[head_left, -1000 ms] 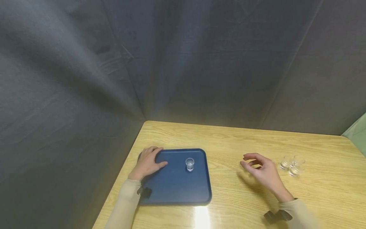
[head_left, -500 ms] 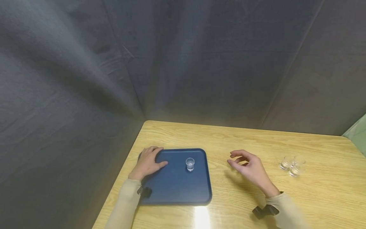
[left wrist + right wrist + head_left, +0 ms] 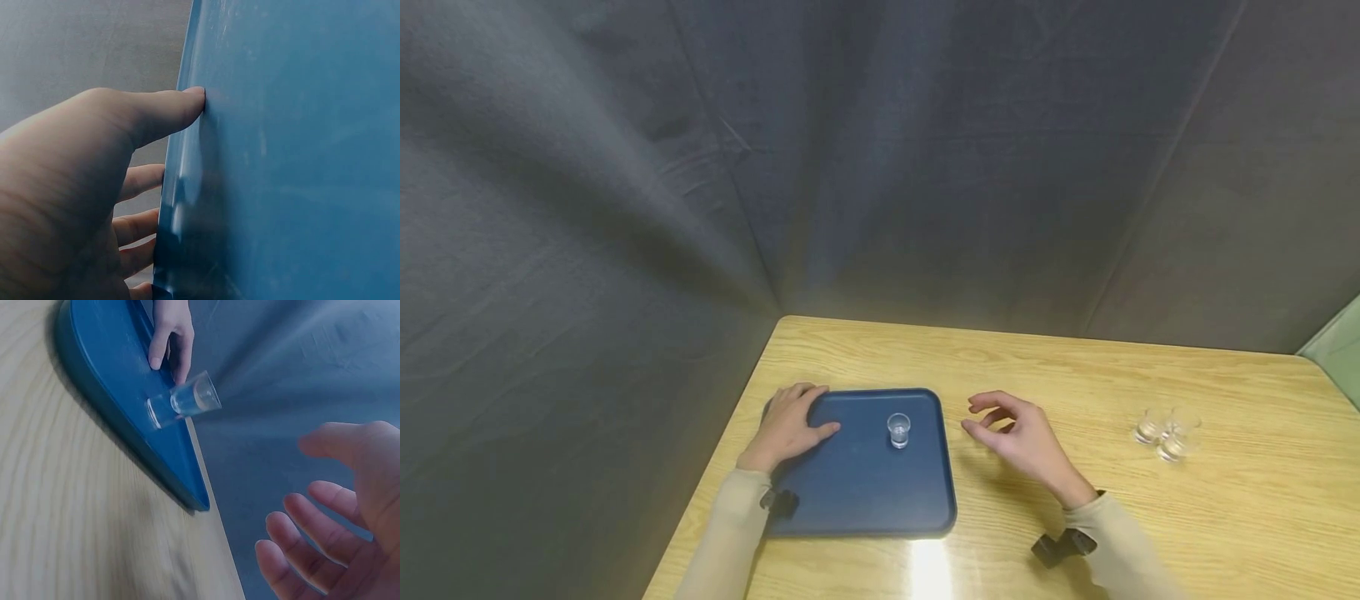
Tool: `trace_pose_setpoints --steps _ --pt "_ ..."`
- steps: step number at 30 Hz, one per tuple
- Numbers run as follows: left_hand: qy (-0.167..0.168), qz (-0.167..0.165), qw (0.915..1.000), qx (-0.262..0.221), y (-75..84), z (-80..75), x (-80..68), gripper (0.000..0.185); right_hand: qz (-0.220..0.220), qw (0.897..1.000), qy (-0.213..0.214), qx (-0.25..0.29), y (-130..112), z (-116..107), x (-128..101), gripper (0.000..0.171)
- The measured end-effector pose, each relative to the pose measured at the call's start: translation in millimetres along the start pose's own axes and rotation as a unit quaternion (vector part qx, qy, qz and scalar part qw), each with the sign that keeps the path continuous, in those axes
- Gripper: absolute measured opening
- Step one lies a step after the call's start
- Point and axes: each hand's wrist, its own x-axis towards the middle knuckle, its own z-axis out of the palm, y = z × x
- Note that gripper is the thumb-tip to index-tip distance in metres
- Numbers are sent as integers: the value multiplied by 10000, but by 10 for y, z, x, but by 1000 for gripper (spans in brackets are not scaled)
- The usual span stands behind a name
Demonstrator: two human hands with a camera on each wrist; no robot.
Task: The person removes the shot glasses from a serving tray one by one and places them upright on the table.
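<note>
My left hand [image 3: 786, 429] grips the left rim of a dark blue rectangular tray [image 3: 857, 500]. In the left wrist view its thumb [image 3: 169, 111] lies over the rim, with the other fingers along the outer side. One clear shot glass [image 3: 898, 431] stands upright on the tray, right of its middle. Just beyond the tray's right side my right hand [image 3: 1022, 437] is held over the table, fingers loosely curved and nothing between them. The right wrist view shows the same hand [image 3: 337, 519] with thumb and fingers spread apart, the shot glass [image 3: 184, 401] ahead of it.
A cluster of clear shot glasses [image 3: 1170, 446] stands on the wooden table [image 3: 1000, 358], off to the right. Dark grey cloth [image 3: 925, 167] hangs behind the table and along its left side. A pale green surface [image 3: 1337, 354] shows at the far right.
My right hand has moved left over the table, away from the clustered glasses and up to the tray's right side. The left hand, the tray and the glass on it stay put.
</note>
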Motion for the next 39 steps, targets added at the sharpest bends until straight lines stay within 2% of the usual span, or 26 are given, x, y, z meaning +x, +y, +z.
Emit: trace_pose_setpoints --steps 11,16,26,39 --pt "16 52 10000 2 -8 -3 10 73 -53 9996 -200 215 -89 217 49 34" --pt "35 84 10000 -6 -8 3 8 73 121 9989 -338 286 -110 294 58 35" --pt "44 80 10000 2 -15 12 20 72 -48 9978 -589 290 -172 475 109 35" --pt "119 110 9999 -17 -25 1 -2 72 71 9978 -663 18 -210 719 157 32"
